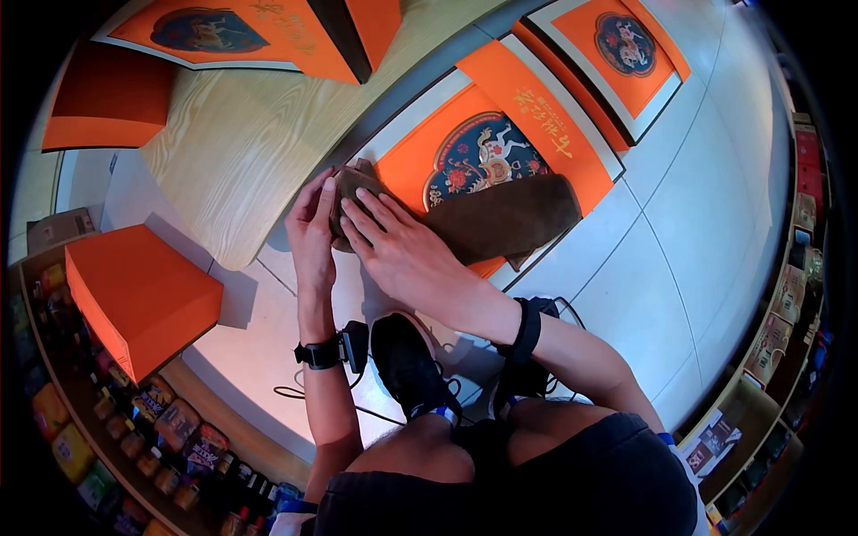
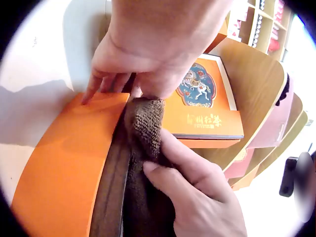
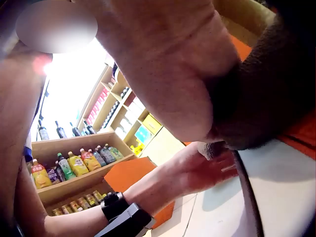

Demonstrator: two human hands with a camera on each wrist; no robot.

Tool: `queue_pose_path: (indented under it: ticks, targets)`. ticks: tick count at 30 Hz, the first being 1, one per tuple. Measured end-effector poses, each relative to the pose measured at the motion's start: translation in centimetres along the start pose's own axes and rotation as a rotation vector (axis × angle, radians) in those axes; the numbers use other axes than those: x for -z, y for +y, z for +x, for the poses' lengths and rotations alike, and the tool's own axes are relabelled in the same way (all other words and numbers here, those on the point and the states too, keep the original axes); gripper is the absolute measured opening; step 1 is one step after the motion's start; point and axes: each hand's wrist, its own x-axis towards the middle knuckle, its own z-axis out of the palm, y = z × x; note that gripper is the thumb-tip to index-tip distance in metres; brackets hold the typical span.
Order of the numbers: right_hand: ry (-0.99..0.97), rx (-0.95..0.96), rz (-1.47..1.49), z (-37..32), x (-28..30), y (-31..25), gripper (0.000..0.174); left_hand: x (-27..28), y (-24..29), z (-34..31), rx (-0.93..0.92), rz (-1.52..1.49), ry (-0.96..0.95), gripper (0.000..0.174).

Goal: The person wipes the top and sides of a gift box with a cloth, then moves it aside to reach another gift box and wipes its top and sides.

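An orange gift box (image 1: 411,174) with a dark-blue horse emblem lies on the tiled floor beside a wooden surface. A brown towel (image 1: 509,214) is draped along its near side and bunched at the left end. My left hand (image 1: 313,223) grips the box's left end; in the left wrist view its fingers lie against the orange side (image 2: 74,168), with the thumb by the towel's bunched end. My right hand (image 1: 407,255) holds the towel there, its thumb and forefinger pinching the fabric in the left wrist view.
Another orange box (image 1: 617,54) stands behind on the right. More orange boxes (image 1: 214,36) sit on the wooden surface (image 1: 223,134). An orange box (image 1: 143,299) stands at left near shelves of packaged goods (image 1: 179,424). Shelving (image 1: 751,402) lines the right.
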Motion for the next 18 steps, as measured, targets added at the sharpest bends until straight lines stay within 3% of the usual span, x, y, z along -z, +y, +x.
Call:
queue_pose_path:
  ticks: [18]
  targets:
    - [-0.112,0.060,-0.121,-2.4,1.0,-0.5,0.049,-0.7,0.8,0.0,-0.024,0.197,0.039,0.033]
